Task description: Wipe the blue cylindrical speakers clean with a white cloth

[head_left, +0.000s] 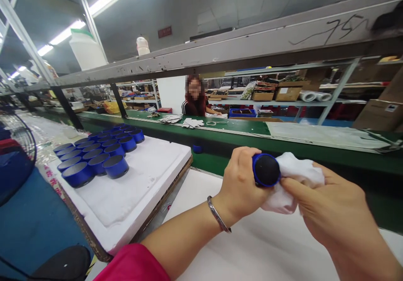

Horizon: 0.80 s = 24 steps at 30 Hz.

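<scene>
My left hand is wrapped round a small blue cylinder with a black round top, which looks like a mini speaker. Its top faces me, above the white work surface. My right hand pinches a crumpled white cloth against the cylinder's right side. Part of the cloth hangs below both hands. To the left, several like blue cylinders stand in rows on a white foam board. My left fingertips are hidden behind the cylinder.
A green conveyor belt runs across behind my hands, with a single blue piece on it. Overhead crosses a metal shelf beam. Another person sits across the line near white paper pieces. A black fan stands at left.
</scene>
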{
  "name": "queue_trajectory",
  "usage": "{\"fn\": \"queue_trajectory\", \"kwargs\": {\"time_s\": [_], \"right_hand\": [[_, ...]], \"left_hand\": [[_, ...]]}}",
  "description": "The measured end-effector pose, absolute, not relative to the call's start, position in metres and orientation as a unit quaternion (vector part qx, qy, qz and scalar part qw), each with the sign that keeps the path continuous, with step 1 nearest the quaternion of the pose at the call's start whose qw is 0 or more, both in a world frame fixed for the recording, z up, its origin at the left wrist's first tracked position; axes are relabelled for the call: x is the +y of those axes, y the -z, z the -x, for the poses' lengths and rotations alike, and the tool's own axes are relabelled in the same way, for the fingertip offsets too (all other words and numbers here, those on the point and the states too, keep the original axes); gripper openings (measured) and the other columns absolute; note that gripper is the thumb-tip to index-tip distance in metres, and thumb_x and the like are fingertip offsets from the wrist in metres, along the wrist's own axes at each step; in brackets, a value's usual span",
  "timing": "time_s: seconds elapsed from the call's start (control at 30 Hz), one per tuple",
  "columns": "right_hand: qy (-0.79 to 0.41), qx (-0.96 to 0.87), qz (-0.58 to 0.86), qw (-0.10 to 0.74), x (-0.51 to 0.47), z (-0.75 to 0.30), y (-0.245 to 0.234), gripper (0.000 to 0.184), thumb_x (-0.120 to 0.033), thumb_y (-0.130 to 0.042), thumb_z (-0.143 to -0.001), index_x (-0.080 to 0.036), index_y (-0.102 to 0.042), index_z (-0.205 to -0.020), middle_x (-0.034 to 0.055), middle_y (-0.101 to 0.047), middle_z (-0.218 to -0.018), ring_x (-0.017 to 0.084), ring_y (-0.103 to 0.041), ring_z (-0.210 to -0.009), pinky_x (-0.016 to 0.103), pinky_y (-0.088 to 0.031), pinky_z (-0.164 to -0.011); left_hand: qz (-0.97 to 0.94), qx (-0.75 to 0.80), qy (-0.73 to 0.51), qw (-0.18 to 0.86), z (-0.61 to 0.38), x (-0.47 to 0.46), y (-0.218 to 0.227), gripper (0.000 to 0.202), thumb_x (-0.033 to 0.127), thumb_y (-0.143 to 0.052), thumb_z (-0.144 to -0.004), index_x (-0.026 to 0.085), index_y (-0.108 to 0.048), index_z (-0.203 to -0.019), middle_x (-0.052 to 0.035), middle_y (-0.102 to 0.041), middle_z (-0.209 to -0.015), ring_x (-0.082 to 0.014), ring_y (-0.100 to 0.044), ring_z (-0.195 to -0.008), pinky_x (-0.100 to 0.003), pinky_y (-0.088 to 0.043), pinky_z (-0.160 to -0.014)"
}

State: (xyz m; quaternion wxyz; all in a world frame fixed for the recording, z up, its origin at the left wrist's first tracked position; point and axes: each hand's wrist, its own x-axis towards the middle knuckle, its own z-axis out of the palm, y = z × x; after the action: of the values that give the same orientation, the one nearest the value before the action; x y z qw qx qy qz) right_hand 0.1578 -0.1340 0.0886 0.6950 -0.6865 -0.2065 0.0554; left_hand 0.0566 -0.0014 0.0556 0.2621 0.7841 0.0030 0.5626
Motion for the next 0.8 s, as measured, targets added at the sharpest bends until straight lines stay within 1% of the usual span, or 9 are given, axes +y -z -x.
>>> {"fn": "queue_trajectory", "kwargs": {"time_s": [0.07, 0.1, 0.23, 0.33, 0.43, 0.5, 0.57, 0.7, 0.8], "right_hand": [[-0.055, -0.197, 0.707, 0.677, -0.133, -0.162, -0.087, 0.033, -0.038, -0.086, -0.045, -0.021, -0.069, -0.068, 0.0000, -0.060, -0.067, 0.015, -0.050, -0.059, 0.026, -0.040, -0.044], [-0.075, -0.190, 0.702, 0.683, -0.133, -0.163, -0.089, 0.034, -0.037, -0.087, -0.043, -0.021, -0.070, -0.068, 0.0005, -0.061, -0.068, 0.016, -0.052, -0.061, 0.026, -0.042, -0.045], [-0.139, -0.148, 0.639, 0.741, -0.136, -0.166, -0.101, 0.057, -0.036, -0.099, -0.030, -0.018, -0.079, -0.080, 0.0084, -0.076, -0.087, 0.023, -0.065, -0.073, 0.028, -0.054, -0.051], [-0.173, -0.136, 0.617, 0.756, -0.141, -0.161, -0.109, 0.064, -0.033, -0.103, -0.023, -0.016, -0.080, -0.080, 0.0112, -0.077, -0.089, 0.024, -0.067, -0.073, 0.029, -0.057, -0.052], [-0.190, -0.164, 0.621, 0.743, -0.143, -0.156, -0.110, 0.070, -0.037, -0.109, -0.022, -0.016, -0.083, -0.083, 0.0134, -0.080, -0.093, 0.026, -0.071, -0.077, 0.030, -0.062, -0.056], [-0.190, -0.175, 0.622, 0.739, -0.143, -0.156, -0.107, 0.073, -0.044, -0.112, -0.026, -0.016, -0.085, -0.088, 0.0151, -0.082, -0.099, 0.028, -0.074, -0.081, 0.031, -0.065, -0.060], [-0.184, -0.181, 0.623, 0.739, -0.142, -0.158, -0.103, 0.073, -0.045, -0.113, -0.029, -0.016, -0.086, -0.090, 0.0152, -0.083, -0.102, 0.029, -0.074, -0.082, 0.031, -0.065, -0.061], [-0.178, -0.193, 0.622, 0.737, -0.141, -0.162, -0.100, 0.066, -0.031, -0.111, -0.026, -0.017, -0.084, -0.085, 0.0120, -0.081, -0.094, 0.028, -0.073, -0.078, 0.031, -0.061, -0.059], [-0.184, -0.189, 0.623, 0.736, -0.141, -0.161, -0.102, 0.064, -0.029, -0.108, -0.025, -0.017, -0.084, -0.083, 0.0122, -0.081, -0.093, 0.029, -0.072, -0.078, 0.033, -0.062, -0.059]], "left_hand": [[-0.786, 0.004, -0.550, 0.284, -0.056, -0.001, -0.057, 0.064, 0.024, -0.089, -0.089, 0.027, -0.049, -0.139, -0.0101, -0.070, -0.131, -0.0323, -0.075, -0.122, -0.048, -0.070, -0.105], [-0.784, 0.004, -0.547, 0.293, -0.056, -0.001, -0.058, 0.064, 0.024, -0.089, -0.090, 0.027, -0.049, -0.139, -0.0100, -0.070, -0.131, -0.0323, -0.075, -0.123, -0.048, -0.070, -0.106], [-0.774, 0.013, -0.546, 0.321, -0.055, -0.001, -0.062, 0.063, 0.022, -0.089, -0.087, 0.027, -0.051, -0.136, -0.0098, -0.070, -0.131, -0.0311, -0.075, -0.121, -0.047, -0.070, -0.105], [-0.776, 0.042, -0.526, 0.344, -0.055, -0.003, -0.065, 0.064, 0.021, -0.092, -0.084, 0.027, -0.051, -0.133, -0.0092, -0.070, -0.130, -0.0309, -0.075, -0.122, -0.046, -0.070, -0.106], [-0.776, 0.057, -0.515, 0.359, -0.055, -0.005, -0.066, 0.070, 0.018, -0.094, -0.078, 0.027, -0.052, -0.133, -0.0088, -0.070, -0.131, -0.0312, -0.075, -0.121, -0.047, -0.069, -0.108], [-0.773, 0.053, -0.518, 0.363, -0.055, -0.006, -0.065, 0.070, 0.019, -0.093, -0.077, 0.027, -0.052, -0.133, -0.0095, -0.070, -0.131, -0.0314, -0.075, -0.121, -0.048, -0.069, -0.108], [-0.771, 0.049, -0.522, 0.362, -0.055, -0.006, -0.064, 0.066, 0.020, -0.091, -0.080, 0.027, -0.053, -0.133, -0.0099, -0.069, -0.130, -0.0313, -0.075, -0.121, -0.048, -0.069, -0.108], [-0.766, 0.053, -0.529, 0.362, -0.053, -0.006, -0.064, 0.061, 0.019, -0.087, -0.082, 0.027, -0.054, -0.132, -0.0098, -0.069, -0.129, -0.0299, -0.075, -0.118, -0.047, -0.069, -0.106], [-0.764, 0.057, -0.529, 0.366, -0.053, -0.006, -0.065, 0.062, 0.018, -0.088, -0.081, 0.027, -0.054, -0.132, -0.0096, -0.069, -0.129, -0.0301, -0.075, -0.119, -0.047, -0.069, -0.106]]}}
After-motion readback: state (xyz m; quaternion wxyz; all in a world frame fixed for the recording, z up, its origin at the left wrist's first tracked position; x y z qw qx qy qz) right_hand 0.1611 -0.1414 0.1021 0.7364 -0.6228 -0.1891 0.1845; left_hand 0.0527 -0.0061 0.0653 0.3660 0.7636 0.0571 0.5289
